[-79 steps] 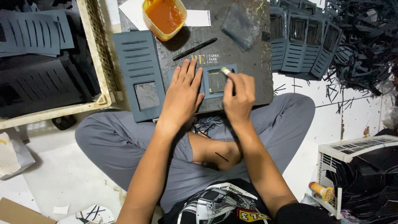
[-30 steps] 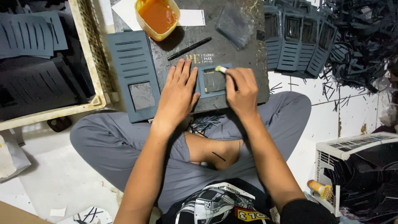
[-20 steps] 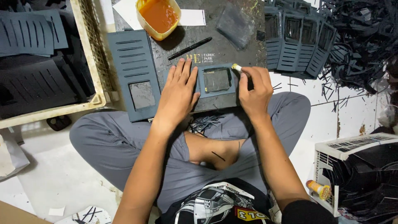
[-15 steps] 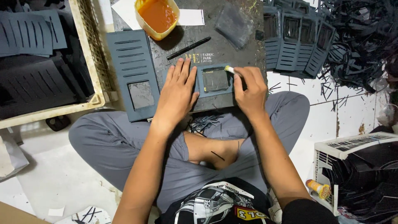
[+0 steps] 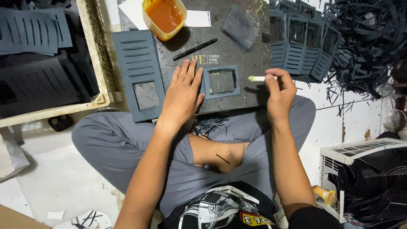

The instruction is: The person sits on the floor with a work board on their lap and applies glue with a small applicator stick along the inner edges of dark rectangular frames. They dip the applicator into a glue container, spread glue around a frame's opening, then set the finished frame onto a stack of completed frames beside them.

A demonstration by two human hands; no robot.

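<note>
Left hand flat on a small slate-blue card frame; right hand pinching a short white applicator stick beside it.

The left hand [image 5: 182,98] lies spread, palm down, on the left part of the small slate-blue card frame with a rectangular window [image 5: 221,82], apparently to keep it from sliding on the dark board surface [image 5: 237,51] resting across the lap. The right hand [image 5: 278,94] is lifted just right of the frame, thumb and fingers closed on the short white applicator stick [image 5: 259,78], its tip pointing toward the frame. The yellow plastic tub of orange liquid, probably adhesive [image 5: 164,17], sits at the board's far edge, within reach. A larger slotted slate-blue panel [image 5: 140,72] lies just left of the left hand; a black pen [image 5: 195,49] lies between tub and frame. Similar panels stand stacked at the upper right [image 5: 301,42].
</note>
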